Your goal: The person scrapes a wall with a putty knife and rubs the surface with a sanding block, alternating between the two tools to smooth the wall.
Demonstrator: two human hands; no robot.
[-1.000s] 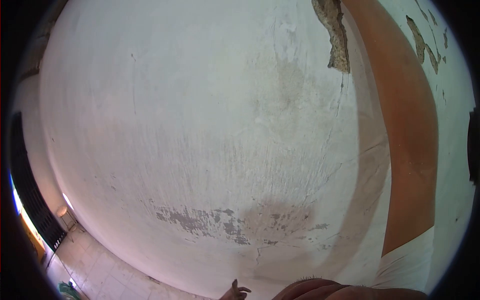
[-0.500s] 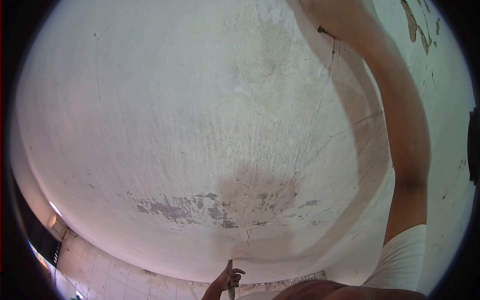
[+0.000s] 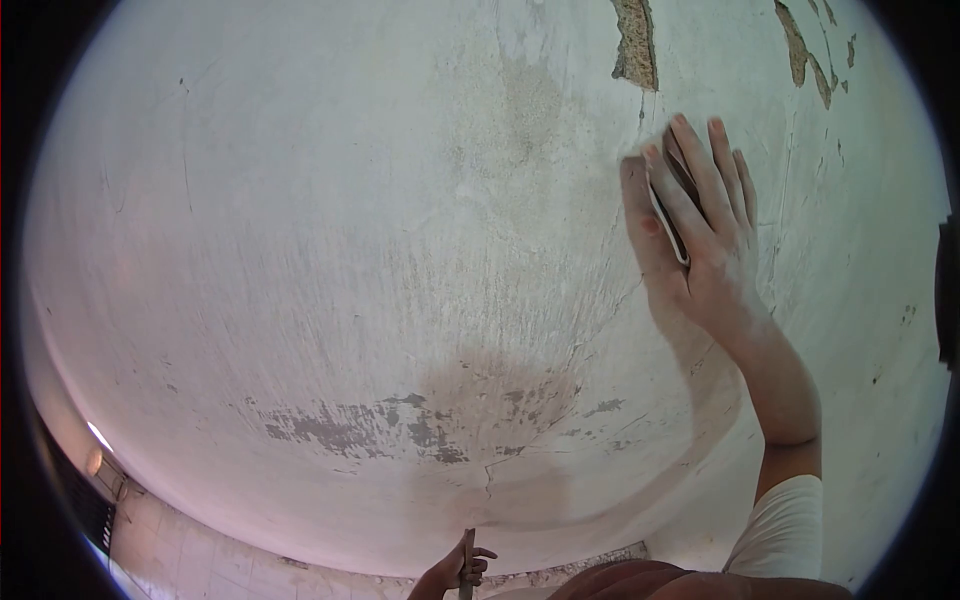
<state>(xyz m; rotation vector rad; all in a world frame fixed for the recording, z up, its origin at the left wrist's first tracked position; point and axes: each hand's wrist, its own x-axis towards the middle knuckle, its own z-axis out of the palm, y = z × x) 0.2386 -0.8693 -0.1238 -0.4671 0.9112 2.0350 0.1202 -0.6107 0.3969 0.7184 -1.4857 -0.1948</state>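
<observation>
Pressed toward the white wall point(image 3: 330, 230) at the upper right is my right hand point(image 3: 710, 220), its fingers spread over a thin dark-edged sheet or pad point(image 3: 674, 222) that shows between the fingers and the wall. Cracks run near the fingertips, below a patch of broken plaster point(image 3: 636, 45). At the bottom centre, my left hand point(image 3: 465, 568) is closed around a narrow flat tool point(image 3: 468, 560) that points upward.
Grey bare patches point(image 3: 345, 428) mark the lower wall. More chipped plaster point(image 3: 795, 45) shows at the upper right. A tiled surface point(image 3: 190, 545), a dark grille and a small round object are at the lower left.
My right hand has come down the wall into view, with the pad under it; before, only the arm and wrist showed. My left hand has barely moved.
</observation>
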